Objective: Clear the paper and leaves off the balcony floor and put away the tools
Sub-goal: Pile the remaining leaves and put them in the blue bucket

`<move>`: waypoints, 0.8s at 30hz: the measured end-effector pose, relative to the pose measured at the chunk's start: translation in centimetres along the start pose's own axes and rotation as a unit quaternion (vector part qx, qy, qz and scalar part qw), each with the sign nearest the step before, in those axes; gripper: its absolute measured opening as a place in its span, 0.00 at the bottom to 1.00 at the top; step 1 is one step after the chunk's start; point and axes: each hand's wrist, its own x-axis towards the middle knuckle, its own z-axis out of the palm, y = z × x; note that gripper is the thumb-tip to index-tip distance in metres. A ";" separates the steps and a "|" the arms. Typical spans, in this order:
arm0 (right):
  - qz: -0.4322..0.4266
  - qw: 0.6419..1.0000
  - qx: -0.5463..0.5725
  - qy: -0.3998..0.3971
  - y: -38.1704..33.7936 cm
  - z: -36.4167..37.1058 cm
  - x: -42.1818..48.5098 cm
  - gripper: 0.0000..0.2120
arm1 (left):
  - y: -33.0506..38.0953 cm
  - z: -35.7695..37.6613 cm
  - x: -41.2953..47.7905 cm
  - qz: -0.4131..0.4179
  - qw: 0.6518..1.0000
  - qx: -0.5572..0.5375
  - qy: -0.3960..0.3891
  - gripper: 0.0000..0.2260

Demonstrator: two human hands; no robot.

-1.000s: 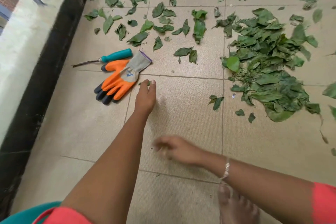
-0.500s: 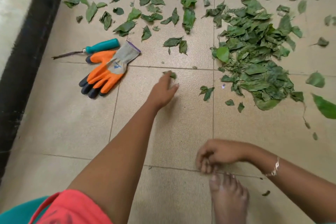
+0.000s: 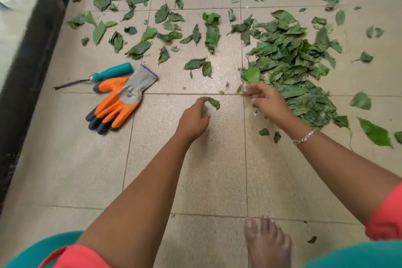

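Observation:
A big heap of green leaves [image 3: 291, 67] lies on the beige tiles at the right. Loose leaves [image 3: 139, 48] are scattered across the far floor. My left hand [image 3: 194, 116] hovers low over the tiles, its fingertips pinching a small leaf [image 3: 214, 103]. My right hand [image 3: 266, 99] is at the near edge of the heap, blurred, fingers curled around small leaf scraps. An orange and grey work glove [image 3: 118, 101] lies flat at the left. A teal-handled hand tool [image 3: 108, 73] with a thin metal tip lies just beyond it.
A dark kerb [image 3: 32, 61] runs along the left side below a pale wall. My bare foot [image 3: 266, 243] stands on the tiles at the bottom. A large single leaf [image 3: 375, 131] lies at the far right. A few tiny leaf bits [image 3: 269, 134] sit under my right forearm.
My right hand has swung from near my foot up to the near edge of the heap. My left hand has lifted a small leaf off the tile.

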 end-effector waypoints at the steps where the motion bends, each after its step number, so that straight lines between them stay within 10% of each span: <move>1: -0.010 1.000 -0.010 0.017 0.2 -0.8 0.3 0.18 | 0.3 -0.3 0.1 0.001 1.000 0.013 0.001 0.21; 6: 0.033 0.922 -0.216 -0.321 2.3 -1.3 -0.8 0.19 | 2.6 -3.0 1.9 -0.004 0.996 0.082 -0.030 0.21; 10: -0.027 0.957 -0.286 -0.035 2.7 -3.6 -0.5 0.25 | 6.9 -3.6 4.9 -0.019 0.986 0.119 -0.113 0.20; 20: -0.107 0.911 -0.227 -0.328 -2.3 5.0 1.9 0.25 | 9.0 -5.0 8.5 -0.078 0.952 0.243 -0.167 0.16; 24: -0.060 0.949 -0.262 -0.166 -3.0 2.2 7.7 0.27 | 9.5 -4.8 9.6 -0.130 0.913 0.287 -0.260 0.13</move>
